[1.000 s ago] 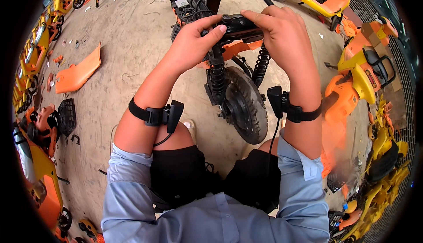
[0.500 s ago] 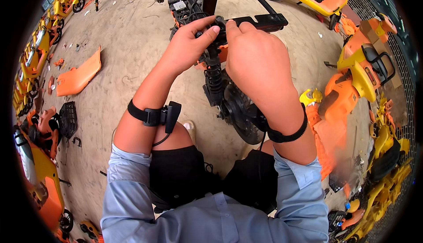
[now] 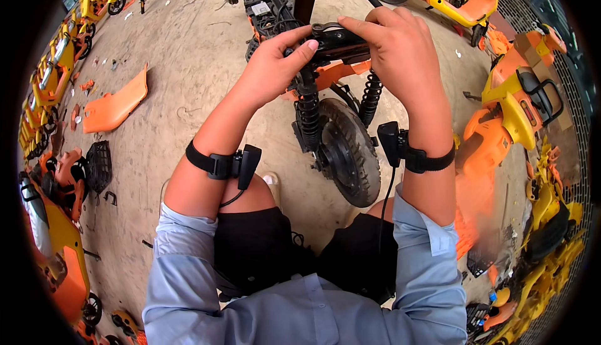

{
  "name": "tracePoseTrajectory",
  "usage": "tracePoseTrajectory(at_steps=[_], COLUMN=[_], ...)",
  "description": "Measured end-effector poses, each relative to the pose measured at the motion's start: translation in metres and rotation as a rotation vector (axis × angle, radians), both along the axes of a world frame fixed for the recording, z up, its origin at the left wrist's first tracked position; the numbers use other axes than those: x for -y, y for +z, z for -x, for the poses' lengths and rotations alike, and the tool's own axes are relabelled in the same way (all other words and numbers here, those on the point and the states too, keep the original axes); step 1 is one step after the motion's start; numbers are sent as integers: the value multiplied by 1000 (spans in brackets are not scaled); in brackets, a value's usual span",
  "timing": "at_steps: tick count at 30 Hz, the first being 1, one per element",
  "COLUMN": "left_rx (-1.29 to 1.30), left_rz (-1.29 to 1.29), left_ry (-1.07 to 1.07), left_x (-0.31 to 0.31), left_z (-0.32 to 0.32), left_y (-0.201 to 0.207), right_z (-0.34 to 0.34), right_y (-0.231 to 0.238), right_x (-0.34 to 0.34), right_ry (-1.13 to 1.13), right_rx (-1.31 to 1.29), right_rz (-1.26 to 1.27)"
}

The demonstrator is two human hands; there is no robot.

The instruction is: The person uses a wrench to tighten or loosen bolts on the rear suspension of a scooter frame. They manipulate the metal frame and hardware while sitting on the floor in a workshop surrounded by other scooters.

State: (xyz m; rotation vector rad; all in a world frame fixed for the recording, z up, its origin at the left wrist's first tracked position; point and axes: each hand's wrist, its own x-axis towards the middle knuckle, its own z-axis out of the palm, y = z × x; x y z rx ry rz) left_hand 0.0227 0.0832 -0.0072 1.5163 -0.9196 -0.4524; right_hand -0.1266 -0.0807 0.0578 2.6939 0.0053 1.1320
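Shifting the right hand [image 3: 400, 50] outward and upward since the earlier frame, uncovering more of the tyre [image 3: 361, 151] and the coil spring [image 3: 371, 91] right of centre; keeping the left hand [image 3: 272, 65] at the left end of the black bracket [image 3: 343, 47], upper centre of the frame; finding that bracket lying crosswise between both hands, stretching its long axis from left to right, favouring neither hand as clearly nearer; holding left thumb and index finger narrowly apart; extending the right index finger leftward near the upper edge; hiding the right thumb, leaving any grip by either hand impossible to tell.
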Motion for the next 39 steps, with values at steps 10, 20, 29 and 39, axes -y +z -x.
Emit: tracePoseTrajectory(at_steps=[10,20,29,39], left_rx=[-8,-58,-32,-63], left_rz=[15,32,59,5], left_ry=[-1,-59,-16,-17], left_x=[2,3,4,1], left_z=[1,5,1,6], left_y=[0,5,-4,5], right_z=[11,15,7,-9], right_y=[4,11,3,-9], right_x=[1,-53,1,28], right_ry=[90,-104,139,158], right_rx=[-152,-13,-79,72], right_rz=[-52,-83,-237,53])
